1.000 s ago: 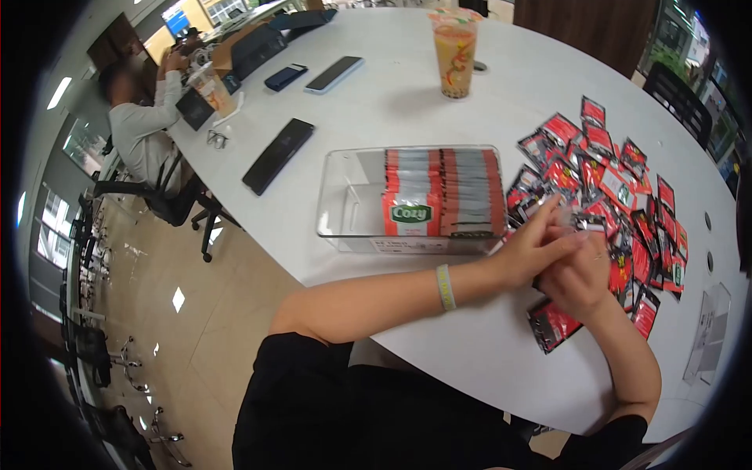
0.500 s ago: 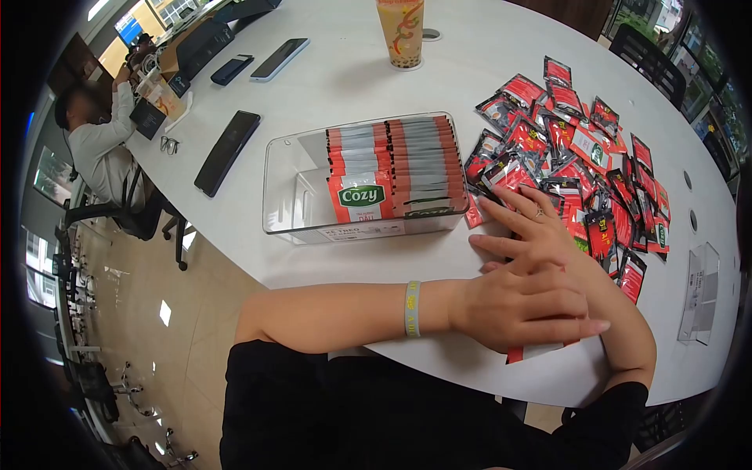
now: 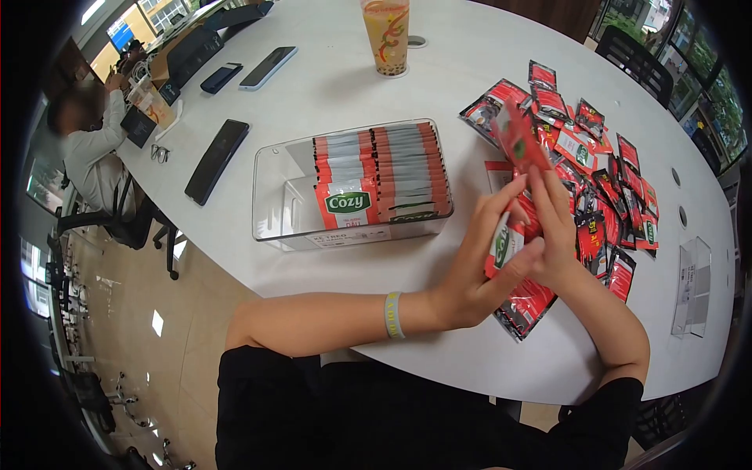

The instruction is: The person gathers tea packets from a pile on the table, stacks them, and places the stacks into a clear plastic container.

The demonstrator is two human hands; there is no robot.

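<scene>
My left hand (image 3: 478, 270), with a grey wristband, is closed around a red Cozy sachet (image 3: 501, 247) at the near side of the sachet pile. Pressed up against it is my right hand (image 3: 552, 227), its fingers pointing away from me. At the right fingertips stands another red sachet (image 3: 517, 141), tilted and blurred. More red packaging shows between the two palms, but how many pieces cannot be made out. Below the hands lies a red and black sachet (image 3: 526, 305). To the left, a clear plastic box (image 3: 270, 192) contains upright rows of Cozy sachets (image 3: 348, 202).
Loose red sachets (image 3: 580, 145) are heaped right of the box. A bubble tea cup (image 3: 385, 39) stands at the back. Phones (image 3: 218, 160) lie left, near glasses (image 3: 159, 153). A clear holder (image 3: 693, 286) is at the right edge. A person (image 3: 90, 145) sits far left.
My right hand has lifted from the pile with sachets. My left hand, earlier crossed over the right forearm, has turned and met it. The view has shifted slightly.
</scene>
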